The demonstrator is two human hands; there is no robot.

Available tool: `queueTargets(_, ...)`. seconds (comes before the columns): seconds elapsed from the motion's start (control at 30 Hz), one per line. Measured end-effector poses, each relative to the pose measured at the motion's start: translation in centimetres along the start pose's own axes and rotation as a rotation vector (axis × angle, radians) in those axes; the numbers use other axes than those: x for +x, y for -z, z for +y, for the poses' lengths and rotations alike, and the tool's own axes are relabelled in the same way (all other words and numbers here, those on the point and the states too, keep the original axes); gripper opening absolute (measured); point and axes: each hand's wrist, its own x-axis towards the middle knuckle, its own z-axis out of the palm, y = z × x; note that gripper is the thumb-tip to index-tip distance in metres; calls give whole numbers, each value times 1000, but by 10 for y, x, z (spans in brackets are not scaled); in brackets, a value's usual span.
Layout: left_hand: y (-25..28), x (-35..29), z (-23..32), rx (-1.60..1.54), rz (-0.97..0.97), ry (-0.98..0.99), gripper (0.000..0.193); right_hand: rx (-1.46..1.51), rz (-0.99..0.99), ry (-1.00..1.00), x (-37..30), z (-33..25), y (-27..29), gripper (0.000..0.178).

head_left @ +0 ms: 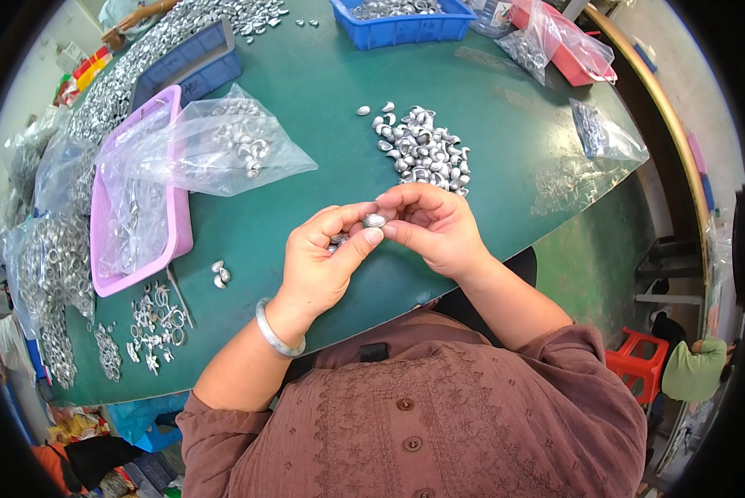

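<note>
Between the fingertips of both hands is a small silver metal piece (374,221), rounded and ridged. My left hand (327,253) pinches it between thumb and forefinger, and a few similar pieces (337,241) show in its curled fingers. My right hand (433,230) meets it from the other side, its thumb and forefinger closed at the piece's edge. Just beyond my right hand lies a heap of curved silver metal pieces (426,149), hollow and shell-like. A few loose ones (220,274) rest on the table left of my left hand.
A purple basket (181,220) with a clear plastic bag (198,149) of metal pieces stands on the green table (306,91) at left. Behind are a grey-blue bin (185,70), a blue tray (401,33) and a red tray (584,70). Ring-like parts (158,324) lie near left; a red stool (638,357) stands right.
</note>
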Motion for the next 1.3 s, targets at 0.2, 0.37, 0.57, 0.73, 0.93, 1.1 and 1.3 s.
queueTargets(0.2,2,0,1,-134,-24,147,20,-192,5,48,-3,-7,-5,27)
queueTargets(0.37,-2,3,3,-273,-8,243,21,-193,10,44,-3,-9,-7,29)
queueTargets(0.57,0,3,2,-341,-31,298,23,-225,19,42,-4,-10,-7,28)
queueTargets(0.73,1,2,2,-395,6,379,23,-228,53,24,-4,-10,-9,27)
queueTargets(0.93,2,1,0,-387,-9,379,23,-534,48,79,-1,-17,-10,13)
queueTargets(1.1,0,2,1,-409,-46,328,25,-643,51,186,0,-14,-11,9)
queueTargets(1.3,7,4,-5,-579,-84,339,27,-932,-35,477,3,-19,-12,15)
